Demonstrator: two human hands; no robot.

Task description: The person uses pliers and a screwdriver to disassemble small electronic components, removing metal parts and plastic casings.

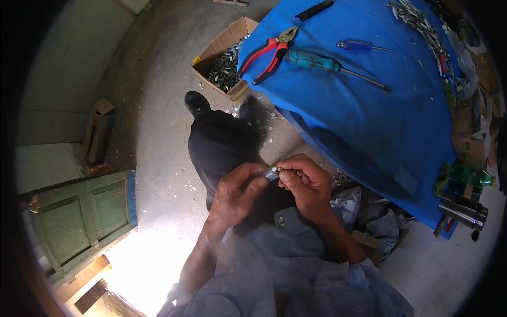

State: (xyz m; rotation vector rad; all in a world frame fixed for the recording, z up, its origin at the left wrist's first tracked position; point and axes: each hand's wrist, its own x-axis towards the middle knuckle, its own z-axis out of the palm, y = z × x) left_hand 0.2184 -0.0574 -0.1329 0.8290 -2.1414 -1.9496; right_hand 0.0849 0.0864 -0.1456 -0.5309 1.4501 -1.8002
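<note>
A small silvery metal cylinder [271, 173] is held in front of my body, over my dark trousers. Thumb and fingers of my left hand [236, 194] close on one end of it. At its other end, where a brass-coloured bit shows, my right hand [309, 189] pinches with thumb and bent fingers. The fingertips cover much of the piece, so its exact kind does not show. Beyond my hands, on a blue cloth [369, 113], lie red-and-black pliers [274, 53], a large teal-handled screwdriver [322, 62] and a small blue-handled screwdriver [356, 46].
An open cardboard box [224, 41] full of small metal parts stands on the floor by the table. Metal pieces [422, 29] are heaped at the cloth's far right. A steel flask [465, 210] and green bottle [472, 175] lie right. A green panelled cabinet [79, 216] stands left.
</note>
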